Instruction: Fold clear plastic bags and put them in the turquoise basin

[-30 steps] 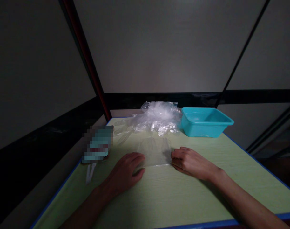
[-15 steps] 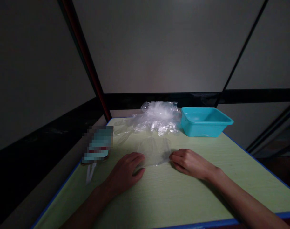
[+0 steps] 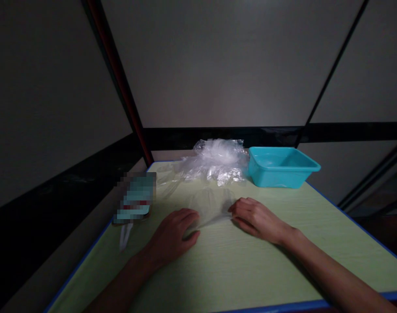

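Head view. Two bare hands over a pale green table (image 3: 218, 274) edged in blue; hands well apart from each other, a clear plastic piece (image 3: 208, 208) between them, at the centre of the frame, slightly below the middle. Piece thin, see-through, lying on the tabletop; near edge slants up from lower left to the right.

Left hand (image 3: 175, 232), lower centre-left: thumb and fingers parted, fingertips at the plastic's left edge; how firmly they press, cannot tell. Right hand (image 3: 255, 219), right of centre: fingers curled together, tips pinching the plastic at its near right side. Both forearms enter from the bottom corners.

Beyond the plastic, upper centre of the tabletop: crumpled heap of clear film (image 3: 221, 161), glossy. Just right of it, a turquoise tub (image 3: 276, 177), upright, open-topped. Left edge of table: a pixelated flat object (image 3: 135, 200), details masked, with a white strap (image 3: 125, 237) at its near end. Behind, grey wall (image 3: 218, 65) crossed by a black band (image 3: 198, 135).
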Tool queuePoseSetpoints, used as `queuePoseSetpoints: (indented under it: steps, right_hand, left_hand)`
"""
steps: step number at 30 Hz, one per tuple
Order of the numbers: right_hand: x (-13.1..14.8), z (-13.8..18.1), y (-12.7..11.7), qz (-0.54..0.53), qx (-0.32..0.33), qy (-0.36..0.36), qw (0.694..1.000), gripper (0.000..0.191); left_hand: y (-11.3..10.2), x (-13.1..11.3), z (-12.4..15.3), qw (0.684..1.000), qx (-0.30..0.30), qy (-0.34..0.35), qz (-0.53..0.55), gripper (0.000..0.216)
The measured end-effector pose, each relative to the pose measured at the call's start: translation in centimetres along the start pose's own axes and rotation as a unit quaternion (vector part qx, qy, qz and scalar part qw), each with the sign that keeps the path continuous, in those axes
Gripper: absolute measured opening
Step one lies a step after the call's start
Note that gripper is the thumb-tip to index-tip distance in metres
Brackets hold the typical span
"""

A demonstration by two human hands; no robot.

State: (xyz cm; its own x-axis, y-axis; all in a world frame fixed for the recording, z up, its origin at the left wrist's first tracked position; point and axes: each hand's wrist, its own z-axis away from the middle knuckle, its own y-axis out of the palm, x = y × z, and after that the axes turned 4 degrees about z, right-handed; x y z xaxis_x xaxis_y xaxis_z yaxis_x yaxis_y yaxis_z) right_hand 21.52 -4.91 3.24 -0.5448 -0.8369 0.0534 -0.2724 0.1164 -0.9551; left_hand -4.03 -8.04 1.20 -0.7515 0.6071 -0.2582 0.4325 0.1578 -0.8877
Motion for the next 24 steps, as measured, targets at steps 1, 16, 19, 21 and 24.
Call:
queuePoseSetpoints:
  steps: [1,16,19,21,24]
  right_hand:
    - [0.1,0.0,0.0,-0.012,-0.003,0.009,1.0,0.018]
    - [0.1,-0.3,1.0,-0.146,-0.059,0.138,0.978,0.01]
    - [-0.1,-0.3,1.1,-0.148,-0.058,0.141,0.977,0.011]
    - [-0.2,-0.3,1.2,-0.147,-0.061,0.144,0.977,0.012]
    - [-0.5,-0.2,1.4,-0.149,-0.079,0.155,0.973,0.012]
  left_hand:
    - [0.0,0.0,0.0,1.0,-0.001,-0.001,0.0,0.029]
    - [0.6,-0.7,-0.6,0.999,-0.021,-0.034,-0.034,0.014]
    - [0.8,-0.5,-0.7,0.998,-0.028,-0.049,-0.02,0.016]
    - [0.8,-0.2,-0.8,0.997,-0.041,-0.059,0.02,0.017]
    - [0.5,0.0,-0.9,0.988,-0.069,-0.09,0.106,0.017]
